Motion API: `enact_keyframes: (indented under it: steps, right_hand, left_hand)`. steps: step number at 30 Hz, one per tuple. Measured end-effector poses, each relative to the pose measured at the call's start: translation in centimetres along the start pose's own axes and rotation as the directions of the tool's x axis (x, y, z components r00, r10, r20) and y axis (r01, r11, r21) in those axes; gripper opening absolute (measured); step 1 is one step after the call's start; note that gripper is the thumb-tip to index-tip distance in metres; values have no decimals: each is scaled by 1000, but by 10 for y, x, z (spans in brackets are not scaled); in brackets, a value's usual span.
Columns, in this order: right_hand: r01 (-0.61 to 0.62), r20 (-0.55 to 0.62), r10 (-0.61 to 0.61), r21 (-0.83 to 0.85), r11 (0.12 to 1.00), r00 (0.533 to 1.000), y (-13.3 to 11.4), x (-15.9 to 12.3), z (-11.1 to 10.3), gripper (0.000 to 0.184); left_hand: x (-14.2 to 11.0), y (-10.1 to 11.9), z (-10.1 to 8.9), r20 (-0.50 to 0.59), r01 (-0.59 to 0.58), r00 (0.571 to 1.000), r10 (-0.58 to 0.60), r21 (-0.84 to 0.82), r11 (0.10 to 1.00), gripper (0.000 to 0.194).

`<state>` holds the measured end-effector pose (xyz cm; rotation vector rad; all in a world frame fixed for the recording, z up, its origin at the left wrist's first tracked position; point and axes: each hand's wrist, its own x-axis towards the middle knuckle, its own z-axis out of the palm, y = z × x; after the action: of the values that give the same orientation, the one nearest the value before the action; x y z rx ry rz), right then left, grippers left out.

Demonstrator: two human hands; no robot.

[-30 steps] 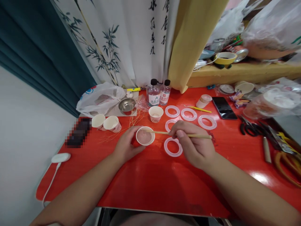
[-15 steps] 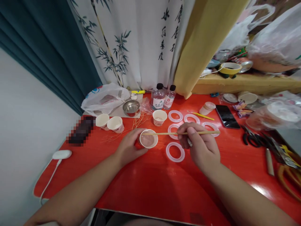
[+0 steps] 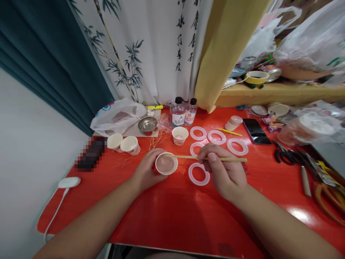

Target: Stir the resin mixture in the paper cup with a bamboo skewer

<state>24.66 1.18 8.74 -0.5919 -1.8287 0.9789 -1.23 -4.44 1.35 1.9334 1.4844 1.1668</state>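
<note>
My left hand (image 3: 147, 171) curls round the paper cup (image 3: 166, 174), left of the pink rings (image 3: 199, 183), while my right (image 3: 228, 174) pinches a wooden stick (image 3: 185, 157), tip at the brownish-pink mix (image 3: 165, 165), apparently stirring.

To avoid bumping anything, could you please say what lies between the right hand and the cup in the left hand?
In the head view, the stick spans from the right hand to the cup, passing over part of a pink ring.

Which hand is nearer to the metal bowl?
Left: the left hand, holding a paper cup, is in front of the metal bowl; the right hand, holding a stick, is farther right.
</note>
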Motion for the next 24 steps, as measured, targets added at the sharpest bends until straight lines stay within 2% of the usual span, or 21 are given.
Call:
enact_keyframes:
  steps: [4,7,11,13,17,24]
  right_hand:
    - [52,38,-51,-34,998,998,-2,0,-1,24]
    - [121,113,-111,-85,989,987,-9,1,-3,21]
    - [219,196,-190,-137,966,962,-20,1,-3,19]
    - [233,202,-200,-155,960,959,-21,2,-1,19]
    - [219,196,-187,-158,963,963,-19,2,1,18]
    - [261,242,-211,-197,945,947,-24,1,1,18]
  left_hand:
    - [-3,1,2,37,76,997,-73,-104,992,59]
    - [-4,4,3,70,125,991,-115,-160,979,55]
    - [-1,4,3,69,150,988,-141,-142,978,56]
    - [1,5,2,53,125,991,-121,-91,988,54]
    - [4,10,-2,77,99,993,-94,-53,994,35]
    - [2,9,0,140,248,964,-226,-162,955,38]
